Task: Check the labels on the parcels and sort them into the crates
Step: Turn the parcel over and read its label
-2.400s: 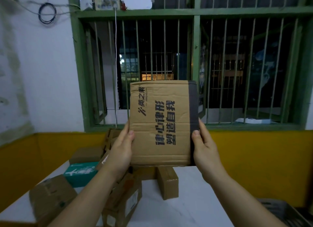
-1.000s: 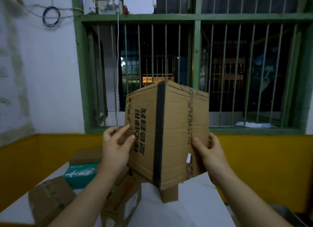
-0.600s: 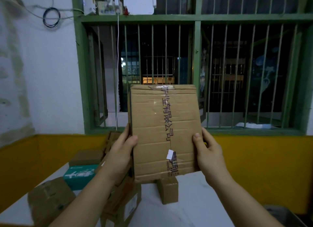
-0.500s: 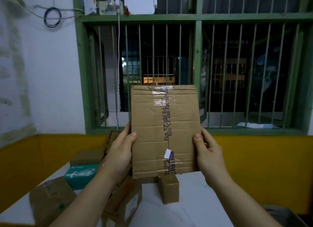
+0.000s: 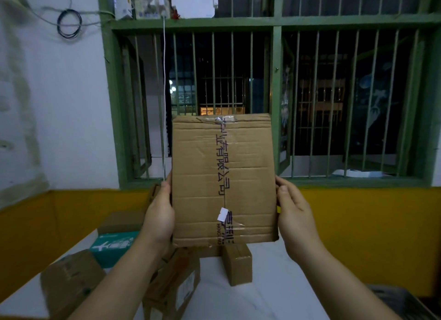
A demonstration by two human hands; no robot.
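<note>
Table [image 5: 274, 295]: white top, carried several parcels at its left and middle.
Held parcel [image 5: 224, 178]: upright cardboard box, raised above the table before the barred window [image 5: 310, 92], taped seam facing the camera.
Left hand [image 5: 158, 218]: gripped its left edge, fingers behind.
Right hand [image 5: 294, 214]: thumb curled on its right edge.
Small box [image 5: 238, 264]: stood on the table below the held parcel.

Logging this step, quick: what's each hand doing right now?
Left hand: holding the cardboard parcel by its left edge.
Right hand: holding the same parcel's right edge.

White table [image 5: 274, 293] under cardboard parcels [image 5: 238, 263]
</note>
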